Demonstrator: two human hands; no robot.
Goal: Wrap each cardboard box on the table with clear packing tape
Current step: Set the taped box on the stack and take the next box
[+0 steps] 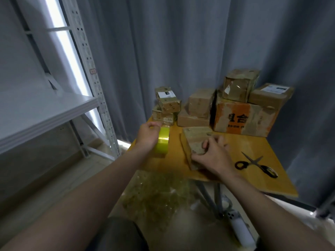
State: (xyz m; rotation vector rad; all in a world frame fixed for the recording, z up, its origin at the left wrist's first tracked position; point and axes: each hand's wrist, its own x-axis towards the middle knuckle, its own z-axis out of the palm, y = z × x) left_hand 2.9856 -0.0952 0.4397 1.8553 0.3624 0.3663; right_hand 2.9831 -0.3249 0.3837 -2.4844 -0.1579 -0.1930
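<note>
Item 1: tape roll (163,140), yellow-green, standing on edge over left side of table (241,144); resting or lifted, can't tell. Held by L hand (147,137), fingers curled round the rim, thumb up top by a bit of clear film, blurred. Item 2: flat box (194,140), worn cardboard w/ shiny film on it, lying near table's front-centre, just right of the roll, not touching it. R hand (214,156) grips its near end, fingers bent over the top face, thumb against the near-left edge. Item 3: scissors (257,166), black handles, blades apart, lying flat on table to right of R hand, apart from it. Item 4: back-of-table stock, all cardboard, against grey curtain (181,42). Big box (243,120) w/ orange print at right-rear. Taped box (239,86) on top of it. Labelled box (270,96) beside that, also on top. Plain box (199,104) left of big box, sitting on a low box (192,121). Two small boxes (166,105) stacked at far-left corner, the upper one tilted. Item 5: heap of crumpled clear film (159,192) below table's front edge, by the person's lap. Item 6: white metal rack (45,113) at left, beside table. Item 7: white object (243,230) low at right, kind unclear.
</note>
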